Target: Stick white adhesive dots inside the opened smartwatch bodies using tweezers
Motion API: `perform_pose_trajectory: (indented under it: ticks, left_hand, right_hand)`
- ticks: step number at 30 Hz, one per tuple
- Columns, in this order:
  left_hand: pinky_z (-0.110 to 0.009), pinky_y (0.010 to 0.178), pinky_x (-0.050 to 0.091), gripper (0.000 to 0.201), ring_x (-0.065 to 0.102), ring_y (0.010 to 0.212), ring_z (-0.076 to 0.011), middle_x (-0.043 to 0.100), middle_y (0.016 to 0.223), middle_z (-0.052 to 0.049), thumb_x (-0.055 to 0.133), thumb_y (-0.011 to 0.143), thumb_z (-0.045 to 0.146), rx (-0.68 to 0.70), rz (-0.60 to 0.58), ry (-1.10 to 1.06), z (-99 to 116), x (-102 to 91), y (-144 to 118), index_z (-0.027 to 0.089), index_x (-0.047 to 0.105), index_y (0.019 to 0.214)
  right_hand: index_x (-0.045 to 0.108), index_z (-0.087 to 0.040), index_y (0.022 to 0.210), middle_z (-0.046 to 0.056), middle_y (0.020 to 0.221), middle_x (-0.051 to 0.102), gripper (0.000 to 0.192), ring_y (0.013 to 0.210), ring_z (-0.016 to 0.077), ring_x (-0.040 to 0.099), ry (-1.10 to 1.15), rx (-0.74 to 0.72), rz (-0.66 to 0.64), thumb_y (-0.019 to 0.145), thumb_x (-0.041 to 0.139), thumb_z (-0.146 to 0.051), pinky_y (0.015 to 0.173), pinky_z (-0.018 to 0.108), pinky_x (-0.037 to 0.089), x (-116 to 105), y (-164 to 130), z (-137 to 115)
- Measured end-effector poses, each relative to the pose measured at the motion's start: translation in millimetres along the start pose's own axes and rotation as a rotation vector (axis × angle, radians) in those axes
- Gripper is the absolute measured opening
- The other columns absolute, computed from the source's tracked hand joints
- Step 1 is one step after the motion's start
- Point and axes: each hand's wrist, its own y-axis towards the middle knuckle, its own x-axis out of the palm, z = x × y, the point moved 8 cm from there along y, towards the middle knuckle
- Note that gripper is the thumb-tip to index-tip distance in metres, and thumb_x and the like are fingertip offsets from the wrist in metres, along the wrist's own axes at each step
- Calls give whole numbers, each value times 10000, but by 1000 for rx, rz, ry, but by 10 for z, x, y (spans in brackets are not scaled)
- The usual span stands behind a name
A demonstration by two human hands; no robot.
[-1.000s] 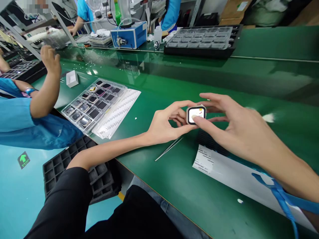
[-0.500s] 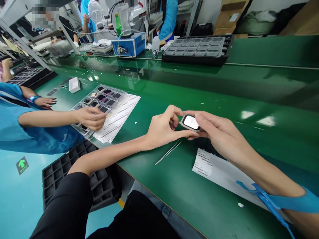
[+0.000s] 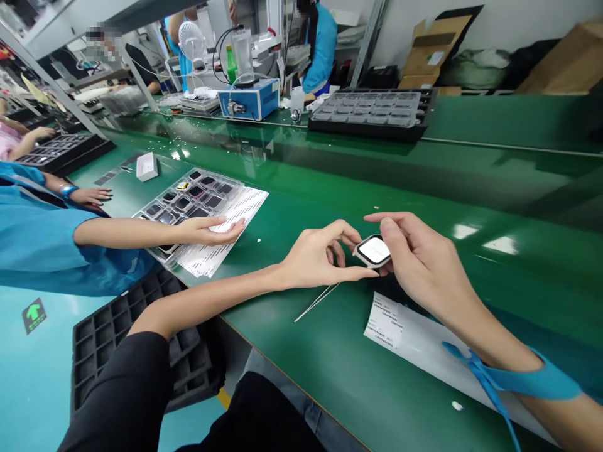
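Above the green table, a small smartwatch (image 3: 374,250) without a strap shows a lit white screen in a black border. My left hand (image 3: 325,254) pinches its pale case between thumb and fingers. At the watch's right side is my right hand (image 3: 417,257), its thumb and lower fingertips on or close to the edge and its index finger stretched out; whether it grips is partly hidden. A blue strap (image 3: 532,380) circles my right wrist. Tweezers (image 3: 316,301) lie on the table below my left hand. A white printed sheet (image 3: 424,345) lies under my right forearm.
To the left, a co-worker's open hand (image 3: 211,231) is over a clear tray (image 3: 235,183) of watches and white printed paper (image 3: 257,199). Black trays (image 3: 89,351) are stacked beside the table edge. A blue machine (image 3: 254,100) and a tray stack (image 3: 367,129) stand farther back.
The index finger of my right hand has lifted off the watch and straightened. The watch and both hands appear slightly lower and farther right. The co-worker's hand has opened and moved right.
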Motion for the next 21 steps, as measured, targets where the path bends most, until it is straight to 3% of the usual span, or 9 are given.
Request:
perform_pose_trajectory:
  ticks: [5, 7, 11, 13, 17, 21]
  left_hand:
    - [-231, 603, 485, 536, 658, 606, -96, 649, 685, 68, 931, 718, 539, 3, -53, 48, -3, 41, -27, 201, 553, 891]
    - [-239, 617, 497, 560, 664, 616, -101, 679, 741, 56, 933, 706, 559, 7, -43, 68, -13, 28, -21, 205, 572, 946]
    - [-255, 674, 560, 721, 681, 637, -90, 745, 1033, 0, 942, 703, 528, 50, -64, 89, -5, 31, 4, 216, 619, 1267]
    - [-251, 700, 569, 682, 683, 644, -90, 747, 1017, -1, 917, 756, 496, 78, -82, 139, 6, 45, 6, 206, 651, 1313]
    - [-252, 708, 568, 595, 669, 657, -108, 748, 901, 10, 850, 838, 509, 125, 16, 237, 25, -13, -7, 194, 684, 1315]
    - [-249, 723, 574, 506, 668, 692, -116, 771, 898, 17, 786, 887, 387, 127, 59, 306, 1, -24, -23, 226, 666, 1352]
  right_hand:
    - [717, -268, 1122, -17, 603, 570, 540, 501, 192, 546, -53, -60, 32, 991, 450, -719, 508, 343, 408, -49, -3, -134]
    - [719, -277, 1109, -14, 603, 570, 521, 518, 195, 533, -73, -88, 40, 988, 464, -715, 536, 350, 417, -57, 2, -191]
    - [710, -284, 1105, 1, 634, 610, 515, 553, 210, 553, -94, -115, 33, 983, 473, -724, 561, 359, 436, -29, 18, -244]
    - [709, -277, 1108, 13, 666, 645, 532, 570, 215, 577, -104, -109, 24, 996, 441, -723, 560, 359, 445, -6, 16, -243]
    - [710, -267, 1148, 44, 799, 733, 575, 657, 231, 655, -108, -99, -25, 1009, 391, -726, 587, 369, 503, 55, -8, -249]
    - [702, -272, 1218, 57, 929, 776, 526, 741, 242, 690, -105, -113, -82, 952, 540, -697, 632, 379, 544, 87, -23, -268]
